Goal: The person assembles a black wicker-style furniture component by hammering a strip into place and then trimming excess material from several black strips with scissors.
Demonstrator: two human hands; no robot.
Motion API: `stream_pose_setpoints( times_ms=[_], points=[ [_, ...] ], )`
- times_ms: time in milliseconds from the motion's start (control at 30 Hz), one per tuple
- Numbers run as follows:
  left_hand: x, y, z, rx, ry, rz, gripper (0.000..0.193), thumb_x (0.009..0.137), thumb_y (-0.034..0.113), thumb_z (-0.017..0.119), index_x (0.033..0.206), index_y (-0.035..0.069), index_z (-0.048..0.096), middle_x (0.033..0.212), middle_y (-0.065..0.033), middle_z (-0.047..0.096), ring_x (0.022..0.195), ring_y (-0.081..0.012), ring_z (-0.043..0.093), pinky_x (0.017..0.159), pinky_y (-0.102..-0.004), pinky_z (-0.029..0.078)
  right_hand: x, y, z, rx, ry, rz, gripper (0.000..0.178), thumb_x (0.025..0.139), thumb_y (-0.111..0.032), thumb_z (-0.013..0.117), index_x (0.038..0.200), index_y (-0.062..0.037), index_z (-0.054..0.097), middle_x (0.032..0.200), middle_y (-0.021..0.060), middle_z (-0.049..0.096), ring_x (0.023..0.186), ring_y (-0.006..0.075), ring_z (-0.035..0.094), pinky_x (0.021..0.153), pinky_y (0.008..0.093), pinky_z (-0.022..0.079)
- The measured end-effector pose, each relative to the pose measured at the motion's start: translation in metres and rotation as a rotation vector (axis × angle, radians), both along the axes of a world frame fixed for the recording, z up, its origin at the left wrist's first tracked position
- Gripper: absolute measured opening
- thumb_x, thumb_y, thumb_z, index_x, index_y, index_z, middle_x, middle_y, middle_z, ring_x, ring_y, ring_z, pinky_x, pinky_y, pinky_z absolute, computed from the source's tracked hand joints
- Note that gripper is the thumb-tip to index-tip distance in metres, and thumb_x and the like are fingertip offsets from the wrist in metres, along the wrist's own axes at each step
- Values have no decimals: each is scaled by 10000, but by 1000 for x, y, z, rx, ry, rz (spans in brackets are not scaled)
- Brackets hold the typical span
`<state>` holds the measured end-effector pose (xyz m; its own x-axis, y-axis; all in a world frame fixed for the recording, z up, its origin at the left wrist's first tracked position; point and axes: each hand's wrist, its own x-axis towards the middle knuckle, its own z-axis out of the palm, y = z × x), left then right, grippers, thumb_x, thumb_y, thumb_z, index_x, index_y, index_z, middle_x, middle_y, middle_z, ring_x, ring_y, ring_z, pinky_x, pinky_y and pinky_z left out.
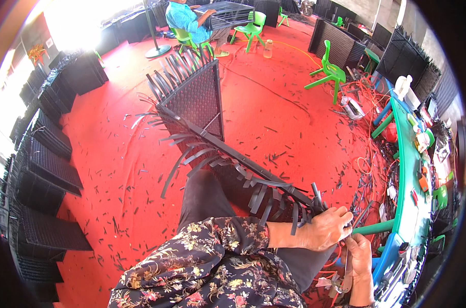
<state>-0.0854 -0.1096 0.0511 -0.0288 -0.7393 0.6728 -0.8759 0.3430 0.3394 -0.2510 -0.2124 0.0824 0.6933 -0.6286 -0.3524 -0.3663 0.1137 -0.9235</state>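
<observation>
A woven black panel (243,161) with a dark frame rests across my legs, its long edge running from far left to near right. Loose flat black strips (261,197) stick out along that edge. At the panel's near right end, my left hand (320,229) is closed, its fingers pinched by the corner on what looks like a black strip. My right hand (360,254) is just beside it, fingertips bent in and meeting the left hand's fingers. What the right fingers grip is hidden. A thin greyish length (349,269) hangs below that hand.
To my right stands a green table (406,159) with small tools and scraps. Orange cords (369,164) tangle by its legs. Stacked black panels (45,169) line the left. A green chair (329,72) and a seated person in blue (184,23) are farther off. Black offcuts litter the red floor (115,169).
</observation>
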Motion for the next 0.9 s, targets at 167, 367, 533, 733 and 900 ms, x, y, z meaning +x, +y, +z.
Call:
stream_pose_setpoints(
  times_ms=[167,367,533,733,900],
  points=[
    [-3,-1,-4,-35,15,14,315,709,159,590,977,-1,630,924,-108,480,908,-257,485,761,-349,430,1,3,0,81,-32,-34,213,871,-231,611,814,-46,520,576,2,488,395,92,443,351,217,361],
    [-6,-6,-12,-53,35,25,270,737,177,567,928,3,647,942,-112,504,903,-259,489,752,-356,429,1,-2,-2,126,48,-32,183,882,-213,578,808,-59,513,603,-4,468,418,85,427,352,222,346],
    [-8,-13,-17,-122,24,51,212,746,195,558,851,34,648,920,-102,496,891,-252,486,738,-346,416,-2,-15,-8,72,58,-22,152,878,-206,515,818,-67,511,533,-22,402,391,86,377,346,224,302],
    [-10,-24,-30,-175,16,117,164,666,243,600,687,94,664,914,-96,504,899,-252,474,705,-344,407,16,8,20,-488,208,234,330,859,-274,619,970,37,613,786,119,635,650,205,525,631,328,453],
    [-15,-17,-21,-262,46,216,170,698,226,581,628,76,620,861,-65,480,861,-222,483,663,-319,398,-1,-13,-7,-754,234,238,377,859,-306,652,921,63,609,706,87,614,616,164,473,577,331,427]
  ],
)
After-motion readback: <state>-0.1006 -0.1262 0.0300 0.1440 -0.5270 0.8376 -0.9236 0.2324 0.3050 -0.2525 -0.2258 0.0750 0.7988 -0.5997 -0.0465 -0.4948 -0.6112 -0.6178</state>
